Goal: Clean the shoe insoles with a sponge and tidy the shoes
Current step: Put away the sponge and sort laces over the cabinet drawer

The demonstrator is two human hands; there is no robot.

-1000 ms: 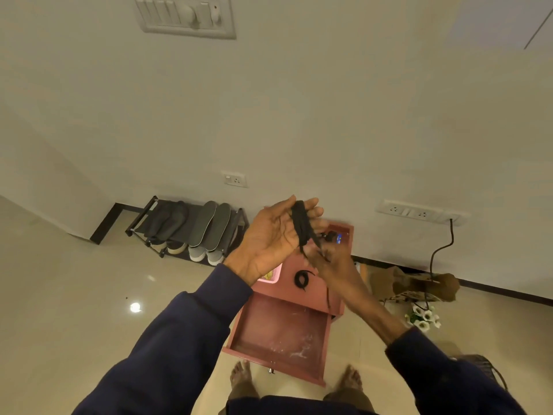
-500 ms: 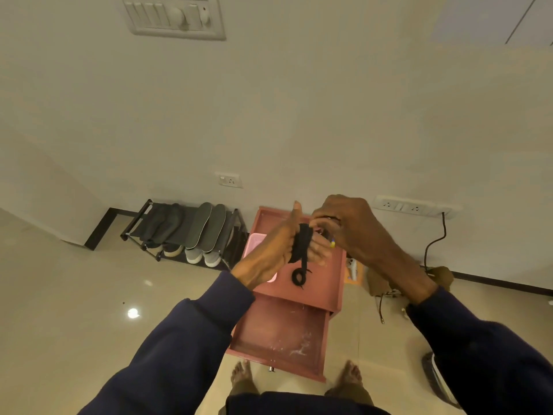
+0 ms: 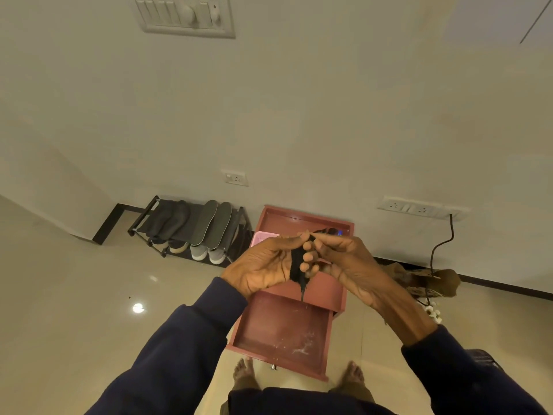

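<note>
Winding the black lace [image 3: 296, 265], gripped in curled fingers [image 3: 307, 257] of the left hand [image 3: 263, 265] and pinched at its top by the right hand [image 3: 344, 259], above the open drawer [image 3: 278, 330]: keep turns snug, tuck the tail. Leave insoles [image 3: 211, 223] atop the shoe rack [image 3: 143, 221].

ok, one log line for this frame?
left hand: grips black cord bundle | right hand: pinches its top end | drawer: open below | insoles: on shoe rack

Floor [image 3: 74, 295] beneath red cabinet [image 3: 305, 211] and shoe rack [image 3: 145, 217] with insoles [image 3: 209, 223]
</note>
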